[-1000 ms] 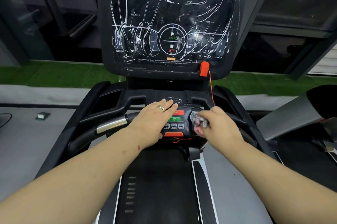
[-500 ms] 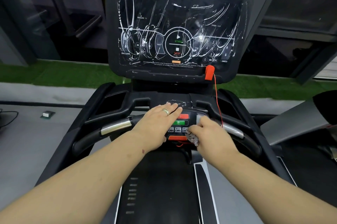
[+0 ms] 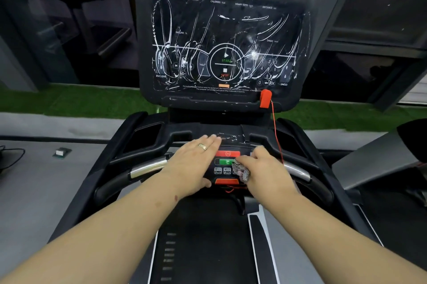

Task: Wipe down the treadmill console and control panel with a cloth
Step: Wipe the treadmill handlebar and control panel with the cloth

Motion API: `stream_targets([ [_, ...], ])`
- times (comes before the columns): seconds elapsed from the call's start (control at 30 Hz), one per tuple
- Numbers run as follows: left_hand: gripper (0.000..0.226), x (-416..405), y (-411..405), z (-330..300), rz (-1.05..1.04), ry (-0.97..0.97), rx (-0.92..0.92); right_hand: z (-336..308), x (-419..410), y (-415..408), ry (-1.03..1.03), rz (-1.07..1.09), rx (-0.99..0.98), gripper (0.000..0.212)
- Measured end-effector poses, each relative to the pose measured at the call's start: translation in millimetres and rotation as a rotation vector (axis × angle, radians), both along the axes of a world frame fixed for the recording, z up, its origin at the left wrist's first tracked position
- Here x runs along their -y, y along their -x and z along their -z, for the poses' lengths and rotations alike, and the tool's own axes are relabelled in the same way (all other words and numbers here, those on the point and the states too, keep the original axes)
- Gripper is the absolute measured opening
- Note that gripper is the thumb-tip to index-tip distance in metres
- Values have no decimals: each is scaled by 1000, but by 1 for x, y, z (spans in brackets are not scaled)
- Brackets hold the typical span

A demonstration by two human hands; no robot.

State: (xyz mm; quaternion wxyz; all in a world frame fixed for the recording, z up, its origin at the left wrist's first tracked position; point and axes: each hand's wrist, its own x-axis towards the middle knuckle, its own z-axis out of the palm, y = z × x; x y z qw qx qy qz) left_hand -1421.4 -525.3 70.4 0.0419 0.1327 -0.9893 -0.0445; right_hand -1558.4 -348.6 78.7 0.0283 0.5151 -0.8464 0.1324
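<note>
The right hand (image 3: 265,168) grips a bunched cloth (image 3: 241,171) against the right part of the near control panel (image 3: 227,166), while the left hand (image 3: 196,163) rests flat with straight fingers on the panel's left side. Farther off, the console screen (image 3: 228,41) shows white streaks, so it likely needs another pass.

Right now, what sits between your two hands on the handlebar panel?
In the head view, the red stop button, the green button and small speed keys lie between the left hand and the right hand, which holds the cloth.
</note>
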Motion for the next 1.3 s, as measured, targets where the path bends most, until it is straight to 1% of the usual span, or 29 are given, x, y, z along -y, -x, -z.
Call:
stream_targets([
  [0.13, 133, 17, -19, 7, -85, -82, 23, 1, 5, 0, -51, -129, 4, 49],
  [0.17, 134, 20, -23, 9, -100, -98, 27, -3, 2, 7, -37, -104, 18, 47],
  [0.23, 134, 26, -31, 11, -125, -111, 25, -10, 0, 20, 34, 24, 51, 46],
  [0.3, 130, 31, -35, 15, -149, -113, 20, -12, 7, 16, 70, 145, 55, 46],
  [0.33, 128, 33, -37, 17, -160, -116, 23, -10, 14, 7, 82, 151, 41, 47],
  [0.37, 125, 34, -40, 20, -171, -116, 30, -5, 21, -5, 94, 115, 40, 49],
  [0.43, 118, 37, -45, 27, -179, -102, 44, 4, 31, -22, 80, -38, 53, 52],
  [0.5, 113, 40, -50, 32, -173, -88, 38, 5, 32, -21, -1, -197, 73, 55],
  [0.53, 110, 41, -51, 33, -168, -83, 29, 1, 30, -15, -31, -231, 89, 54],
  [0.57, 107, 42, -52, 34, -162, -80, 23, -5, 27, -7, -39, -227, 108, 51],
  [0.63, 102, 43, -51, 36, -157, -75, 14, -14, 21, 7, 14, -134, 104, 45],
  [0.7, 101, 43, -50, 38, -157, -67, 23, -16, 26, 8, 51, -16, 57, 48],
  [0.73, 100, 43, -49, 39, -157, -61, 34, -15, 33, 1, 64, 6, 38, 51],
  [0.77, 100, 43, -49, 39, -158, -57, 42, -12, 41, -11, 81, -14, 29, 52],
  [0.83, 98, 45, -48, 40, -155, -48, 56, -6, 56, -37, 79, -122, 9, 42],
  [0.9, 98, 48, -48, 42, -142, -50, 65, 0, 60, -50, -3, -247, -15, 32],
  [0.97, 99, 50, -48, 44, -137, -74, 70, -1, 55, -46, -76, -334, 4, 33],
  [1.03, 100, 51, -48, 46, -136, -90, 66, -8, 52, -32, -113, -291, 29, 40],
  [1.13, 102, 51, -49, 46, -132, -91, 72, -13, 61, -23, -20, -72, -2, 47],
  [1.17, 102, 52, -49, 46, -128, -89, 75, -12, 66, -29, 13, -40, -3, 47],
  [1.23, 103, 55, -47, 49, -123, -93, 79, -5, 68, -46, 25, -117, -22, 41],
  [1.3, 104, 58, -46, 52, -121, -98, 84, 4, 64, -57, -56, -276, -46, 37],
])
